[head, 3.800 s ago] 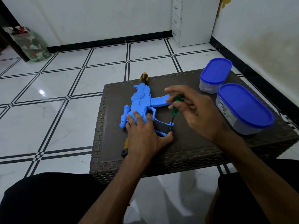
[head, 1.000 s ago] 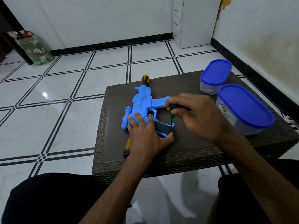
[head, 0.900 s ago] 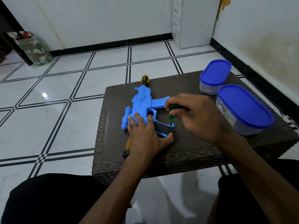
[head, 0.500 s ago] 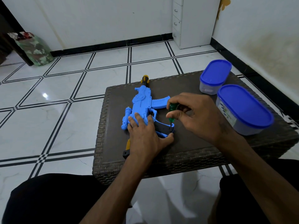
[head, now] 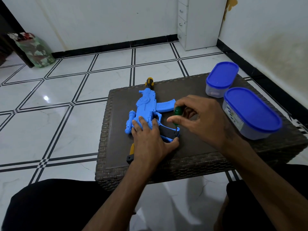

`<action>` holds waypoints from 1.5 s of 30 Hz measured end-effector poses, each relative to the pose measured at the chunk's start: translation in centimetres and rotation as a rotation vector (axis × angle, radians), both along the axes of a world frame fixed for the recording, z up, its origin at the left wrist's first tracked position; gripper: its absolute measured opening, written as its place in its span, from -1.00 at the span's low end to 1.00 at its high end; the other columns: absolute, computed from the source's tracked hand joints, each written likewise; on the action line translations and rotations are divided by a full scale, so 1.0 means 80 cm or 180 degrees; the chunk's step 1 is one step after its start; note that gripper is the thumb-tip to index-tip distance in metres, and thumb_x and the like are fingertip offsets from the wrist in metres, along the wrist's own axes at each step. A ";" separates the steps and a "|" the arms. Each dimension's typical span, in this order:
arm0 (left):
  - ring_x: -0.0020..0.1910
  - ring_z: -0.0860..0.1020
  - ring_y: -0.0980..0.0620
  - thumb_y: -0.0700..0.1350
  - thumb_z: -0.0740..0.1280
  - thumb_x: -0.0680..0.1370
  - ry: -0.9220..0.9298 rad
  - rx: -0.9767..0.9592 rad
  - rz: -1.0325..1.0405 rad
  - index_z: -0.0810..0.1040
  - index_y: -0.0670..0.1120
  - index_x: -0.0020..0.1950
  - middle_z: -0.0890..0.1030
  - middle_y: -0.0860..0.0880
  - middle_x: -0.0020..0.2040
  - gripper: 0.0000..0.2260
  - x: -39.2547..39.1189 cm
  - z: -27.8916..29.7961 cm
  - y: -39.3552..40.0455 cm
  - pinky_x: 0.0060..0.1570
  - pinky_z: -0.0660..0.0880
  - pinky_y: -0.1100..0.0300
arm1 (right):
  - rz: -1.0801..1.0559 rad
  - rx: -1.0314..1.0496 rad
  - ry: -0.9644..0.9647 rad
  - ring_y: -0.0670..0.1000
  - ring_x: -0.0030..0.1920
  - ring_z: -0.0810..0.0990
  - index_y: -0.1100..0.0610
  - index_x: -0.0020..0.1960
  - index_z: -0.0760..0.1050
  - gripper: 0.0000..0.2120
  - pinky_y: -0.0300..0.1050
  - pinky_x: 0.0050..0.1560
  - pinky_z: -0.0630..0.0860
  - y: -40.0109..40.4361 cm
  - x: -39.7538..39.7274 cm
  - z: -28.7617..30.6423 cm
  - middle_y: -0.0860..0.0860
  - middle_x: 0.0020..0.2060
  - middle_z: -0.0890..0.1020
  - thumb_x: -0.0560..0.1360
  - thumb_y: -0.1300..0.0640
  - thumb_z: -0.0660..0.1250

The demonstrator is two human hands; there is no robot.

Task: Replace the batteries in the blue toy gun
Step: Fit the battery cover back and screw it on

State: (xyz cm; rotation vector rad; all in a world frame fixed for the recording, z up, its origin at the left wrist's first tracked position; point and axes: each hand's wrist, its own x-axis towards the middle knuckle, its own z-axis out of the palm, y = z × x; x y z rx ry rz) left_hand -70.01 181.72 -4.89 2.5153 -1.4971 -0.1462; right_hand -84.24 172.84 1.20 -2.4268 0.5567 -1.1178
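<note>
Right hand grip: right hand (head: 203,120) at centre-right of the frame pinches the green handle of a screwdriver (head: 178,112) between thumb and curled fingers.
Screwdriver: stands nearly upright, its thin shaft pointing down to the dark panel (head: 167,130) on the handle end of the blue toy gun (head: 146,105); whether the tip sits in a screw cannot be told.
Left hand grip: left hand (head: 150,139) lies flat on the gun's rear body, fingers straight and pressing down, thumb spread toward the lower edge of the dark panel.
Toy gun: lies flat at the centre of the frame on the left half of the tabletop (head: 191,147), yellow-and-black muzzle toward the top of the frame, reaching the far edge; yellow and grey stock end shows below the left wrist.
Containers: small container (head: 221,79) with blue lid at upper right of the tabletop; larger container (head: 251,112) with blue lid just below it, near the right edge, apart from the right hand.
Surroundings: white tiled floor (head: 66,97) with black lines; white drawer cabinet (head: 200,22) against the wall at top; green bag (head: 35,49) at upper left.
</note>
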 end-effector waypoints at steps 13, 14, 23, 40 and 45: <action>0.54 -0.10 -0.31 0.51 0.17 0.34 -0.0027 0.0246 -0.0146 0.08 0.03 0.57 -0.05 -0.25 0.57 -0.07 0.009 0.004 0.007 0.48 -0.03 -0.14 | -0.0629 0.0258 -0.0571 -0.07 -0.21 0.63 0.14 -0.01 0.58 -0.72 -0.14 -0.27 0.59 0.004 -0.021 0.011 -0.02 -0.16 0.64 0.47 -0.07 0.43; 0.54 -0.10 -0.31 0.51 0.18 0.34 -0.0032 0.0287 -0.0172 0.08 0.04 0.57 -0.05 -0.25 0.57 -0.07 0.010 0.007 0.006 0.48 -0.02 -0.14 | -0.0771 0.0284 -0.0569 -0.07 -0.20 0.64 0.13 0.01 0.57 -0.73 -0.15 -0.27 0.61 0.001 -0.025 0.010 -0.01 -0.15 0.65 0.48 -0.07 0.42; 0.54 -0.10 -0.26 0.49 0.22 0.32 -0.0026 0.0501 -0.0707 0.10 0.07 0.56 -0.05 -0.17 0.57 -0.08 0.022 0.018 0.000 0.48 0.04 -0.15 | -0.1595 0.0444 0.0402 -0.06 -0.22 0.53 0.10 -0.10 0.45 -0.79 -0.16 -0.27 0.57 -0.027 -0.050 -0.037 -0.03 -0.18 0.53 0.44 0.20 0.49; 0.57 -0.18 -0.10 0.46 0.30 0.33 -0.0105 0.0854 -0.1528 0.01 0.12 0.58 -0.16 -0.10 0.60 -0.05 0.065 0.030 -0.012 0.50 -0.03 -0.01 | -0.1894 0.0654 0.2143 -0.06 0.09 0.52 -0.05 0.19 0.48 -0.76 -0.13 0.07 0.55 -0.015 -0.067 -0.059 -0.08 0.16 0.46 0.54 0.09 0.37; 0.57 -0.19 -0.04 0.57 0.18 0.25 -0.0183 0.0783 -0.1522 -0.07 0.18 0.58 -0.21 -0.05 0.59 0.01 0.066 0.027 -0.005 0.49 -0.12 0.08 | -0.1861 0.0641 0.2279 -0.07 0.06 0.52 -0.05 0.18 0.50 -0.79 -0.20 -0.03 0.50 -0.016 -0.067 -0.058 -0.05 0.15 0.49 0.56 0.08 0.35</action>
